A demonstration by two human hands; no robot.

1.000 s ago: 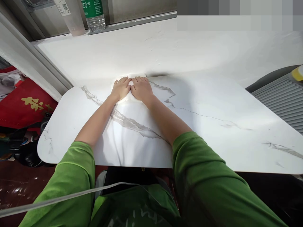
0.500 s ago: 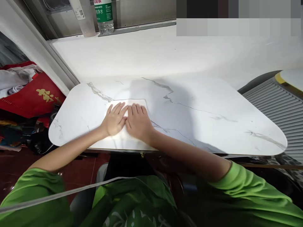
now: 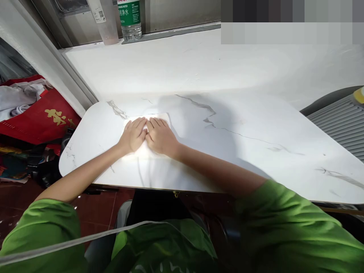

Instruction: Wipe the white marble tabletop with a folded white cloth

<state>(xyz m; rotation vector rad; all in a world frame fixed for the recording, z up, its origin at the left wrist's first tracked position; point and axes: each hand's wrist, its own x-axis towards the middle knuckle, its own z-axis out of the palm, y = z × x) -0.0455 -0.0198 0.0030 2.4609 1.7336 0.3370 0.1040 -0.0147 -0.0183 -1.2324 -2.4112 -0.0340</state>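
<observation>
A thin white square sheet (image 3: 145, 152), a cloth or paper wipe, lies flat on the white marbled tabletop (image 3: 256, 159). My left hand (image 3: 133, 134) rests palm down on its left half. Pressed on the right half is my right hand (image 3: 159, 135), its fingers stretched toward the back edge of the sheet. The two hands touch at the thumbs and index fingers. Both lie flat, with nothing gripped in them. Parts of the sheet are hidden beneath the palms.
A water bottle (image 3: 131, 22) with a green label and a translucent cup (image 3: 106, 24) stand on the ledge behind. Left of the table is a red bag (image 3: 42, 113) with white fabric. A ribbed grey panel (image 3: 335, 121) stands at the right.
Both hands and the white sheet have slid away from the table's near edge, toward the back and slightly left. The view has shifted a little too.
</observation>
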